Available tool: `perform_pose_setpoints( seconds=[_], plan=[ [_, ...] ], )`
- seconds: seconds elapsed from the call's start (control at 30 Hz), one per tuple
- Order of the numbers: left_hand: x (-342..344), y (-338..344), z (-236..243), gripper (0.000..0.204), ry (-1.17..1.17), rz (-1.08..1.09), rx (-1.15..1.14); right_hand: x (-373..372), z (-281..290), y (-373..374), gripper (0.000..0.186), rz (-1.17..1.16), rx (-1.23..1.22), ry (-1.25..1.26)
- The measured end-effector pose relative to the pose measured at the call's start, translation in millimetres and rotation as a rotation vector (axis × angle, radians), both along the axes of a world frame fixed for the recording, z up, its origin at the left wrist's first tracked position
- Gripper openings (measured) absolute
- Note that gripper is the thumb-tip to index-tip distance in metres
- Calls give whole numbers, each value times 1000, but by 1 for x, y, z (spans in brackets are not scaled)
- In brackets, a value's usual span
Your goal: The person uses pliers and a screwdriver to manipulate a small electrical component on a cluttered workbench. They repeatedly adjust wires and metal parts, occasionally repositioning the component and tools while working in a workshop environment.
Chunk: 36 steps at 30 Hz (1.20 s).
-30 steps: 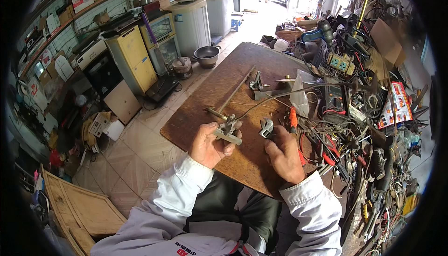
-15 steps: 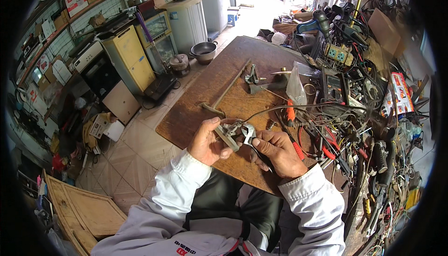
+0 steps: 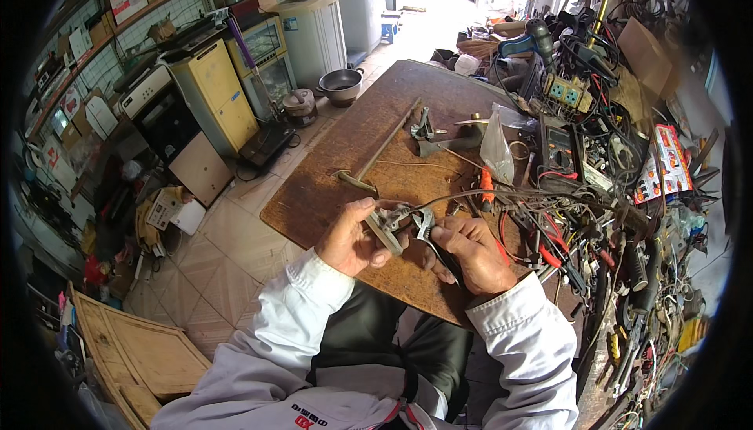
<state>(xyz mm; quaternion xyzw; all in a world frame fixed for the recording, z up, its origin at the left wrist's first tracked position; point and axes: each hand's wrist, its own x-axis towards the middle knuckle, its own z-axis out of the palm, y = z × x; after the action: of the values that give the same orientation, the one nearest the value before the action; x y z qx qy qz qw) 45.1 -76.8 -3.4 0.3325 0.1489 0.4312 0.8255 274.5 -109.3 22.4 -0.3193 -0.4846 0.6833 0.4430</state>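
My left hand (image 3: 343,242): curled round metal fitting (image 3: 387,235) | right hand (image 3: 475,254): gripping adjustable wrench (image 3: 424,223), head toward fitting, handle toward worktop (image 3: 318,187) near corner

We are looking down from the wearer's head through the left one of two side-by-side fisheye cameras, with the dark lap (image 3: 372,336) lying nearest us at the bottom. We are facing forward over the wooden table (image 3: 314,204), the left hand (image 3: 345,238) and right hand (image 3: 477,259) showing close by near the middle. Farther off, we are taking in the bright doorway (image 3: 447,18) at the top and the wall shelves (image 3: 140,20) curving at upper left.
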Motion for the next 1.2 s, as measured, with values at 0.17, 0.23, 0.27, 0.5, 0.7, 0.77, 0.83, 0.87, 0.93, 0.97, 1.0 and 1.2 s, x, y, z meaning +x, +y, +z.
perform_pose_setpoints(
  seconds=[0.17, 0.23, 0.27, 0.5, 0.7, 0.77, 0.83, 0.87, 0.93, 0.97, 1.0, 1.2],
  plan=[
    [3, -2, 2, 57, 50, 21, 6, 1, 2, -3, 36, -7, 22, -100],
    [2, 0, 0, 57, 16, -8, 22, 3, 2, -2, 35, 32, 40, -74],
    [1, 0, 0, 57, 24, -4, 20, 3, 1, -1, 34, 40, 36, -57],
    [0, -1, 0, 59, 44, -21, 77, 2, 3, -1, 33, 69, -14, -12],
    [3, -5, 4, 64, 172, 42, 190, 7, 2, 0, 36, 122, -44, -74],
    [4, -5, 3, 65, 172, 37, 225, 6, 2, -2, 39, 110, -54, -87],
    [3, -6, 3, 67, 177, 28, 255, 2, 4, -4, 41, 74, -41, -111],
    [3, -6, 3, 68, 188, 34, 256, 1, 1, -3, 43, 71, -41, -120],
    [3, -7, 3, 70, 210, 47, 256, 1, -8, -1, 45, 66, -41, -136],
    [2, -7, 3, 71, 210, 49, 260, 0, -9, -1, 44, 74, -34, -145],
    [1, -8, 3, 71, 211, 50, 265, 0, -11, -1, 44, 81, -26, -153],
    [4, -6, -6, 67, 196, 97, 292, -1, -17, -6, 43, 97, -65, -137]
  ],
)
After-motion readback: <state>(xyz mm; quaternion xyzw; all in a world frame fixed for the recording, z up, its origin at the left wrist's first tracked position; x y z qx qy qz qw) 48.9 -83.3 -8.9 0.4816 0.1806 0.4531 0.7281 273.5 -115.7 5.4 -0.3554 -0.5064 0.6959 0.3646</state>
